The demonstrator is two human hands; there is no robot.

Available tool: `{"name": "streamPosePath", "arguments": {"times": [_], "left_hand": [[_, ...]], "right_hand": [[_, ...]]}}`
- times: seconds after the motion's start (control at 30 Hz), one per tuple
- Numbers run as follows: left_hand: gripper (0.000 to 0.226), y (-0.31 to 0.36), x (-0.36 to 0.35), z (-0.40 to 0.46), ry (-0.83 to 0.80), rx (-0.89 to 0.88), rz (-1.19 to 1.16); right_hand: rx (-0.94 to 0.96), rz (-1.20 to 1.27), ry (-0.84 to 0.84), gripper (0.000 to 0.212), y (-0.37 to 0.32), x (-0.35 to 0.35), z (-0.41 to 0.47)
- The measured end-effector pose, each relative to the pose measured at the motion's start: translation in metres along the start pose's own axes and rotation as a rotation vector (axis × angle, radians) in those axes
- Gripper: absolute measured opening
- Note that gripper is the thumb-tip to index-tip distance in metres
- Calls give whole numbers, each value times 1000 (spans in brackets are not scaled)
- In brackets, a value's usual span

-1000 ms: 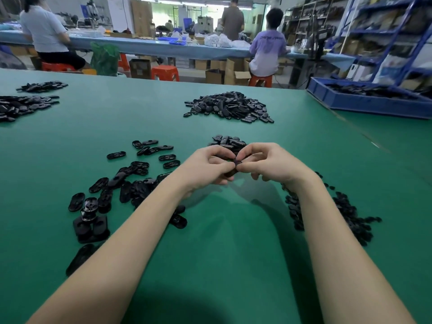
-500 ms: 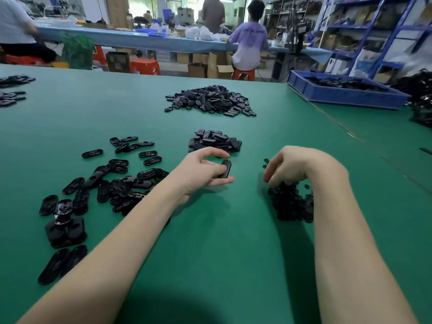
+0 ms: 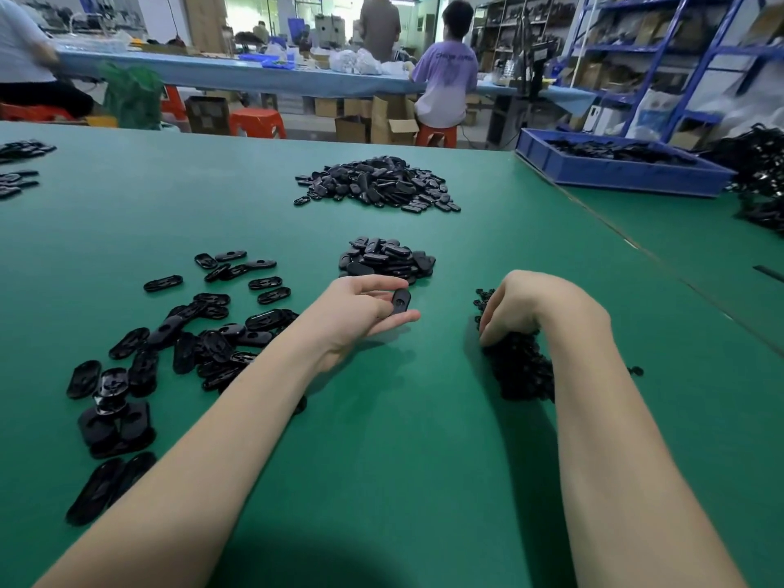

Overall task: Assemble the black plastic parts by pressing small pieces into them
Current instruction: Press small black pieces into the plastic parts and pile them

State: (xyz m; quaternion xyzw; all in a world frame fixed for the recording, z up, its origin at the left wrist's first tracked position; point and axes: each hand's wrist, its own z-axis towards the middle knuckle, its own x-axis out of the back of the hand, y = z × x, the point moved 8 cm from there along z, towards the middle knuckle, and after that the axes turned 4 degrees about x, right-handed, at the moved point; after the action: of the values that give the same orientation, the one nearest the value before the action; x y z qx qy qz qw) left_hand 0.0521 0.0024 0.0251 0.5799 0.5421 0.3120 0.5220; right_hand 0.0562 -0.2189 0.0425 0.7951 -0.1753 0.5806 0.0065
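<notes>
My left hand (image 3: 360, 311) holds a black oval plastic part (image 3: 400, 300) between thumb and fingers, just above the green table. To the right, my right hand (image 3: 522, 307) is curled knuckles-up over a heap of small black pieces (image 3: 519, 371), fingertips down in the heap. Whether it grips a piece is hidden. A small pile of oval parts (image 3: 386, 261) lies just beyond my left hand. More oval parts (image 3: 212, 333) are spread out on the left.
A large heap of black parts (image 3: 377, 186) sits farther back in the middle. A blue tray (image 3: 615, 174) of parts stands at the back right. Other piles lie at the far left edge (image 3: 17, 167). People sit at a blue bench behind the green table (image 3: 403, 439).
One second ago both hands were pressed together on a part at the centre. They have since separated: the right hand went to the heap of small pieces, the left keeps the oval part.
</notes>
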Motion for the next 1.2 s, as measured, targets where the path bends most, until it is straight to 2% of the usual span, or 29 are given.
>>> {"name": "streamPosePath", "arguments": {"times": [0.17,0.37,0.43,0.5,0.57,0.67,0.77,1.0,1.2], "left_hand": [[36,2,1,-1,-9,-18,-6],[25,6,10,-1,60,-62,19],[23,7,11,-2,64,-73,33],[22,8,11,-2,70,-79,53],[20,9,11,-2,79,-80,50],[19,9,12,-2,89,-72,59],[21,11,15,-2,95,-79,118],[19,18,20,-2,113,-111,122],[20,18,21,-1,86,-107,102]], "right_hand": [[-36,-22,15,46,1,1,-1],[-3,-52,8,40,-7,1,-3],[71,7,27,28,-15,6,-6],[202,101,48,10,-29,13,-12],[347,235,61,2,-45,20,-20],[514,440,80,4,-67,24,-32],[589,513,136,6,-85,23,-35],[552,549,231,11,-91,19,-32],[498,656,225,10,-83,19,-29]]}}
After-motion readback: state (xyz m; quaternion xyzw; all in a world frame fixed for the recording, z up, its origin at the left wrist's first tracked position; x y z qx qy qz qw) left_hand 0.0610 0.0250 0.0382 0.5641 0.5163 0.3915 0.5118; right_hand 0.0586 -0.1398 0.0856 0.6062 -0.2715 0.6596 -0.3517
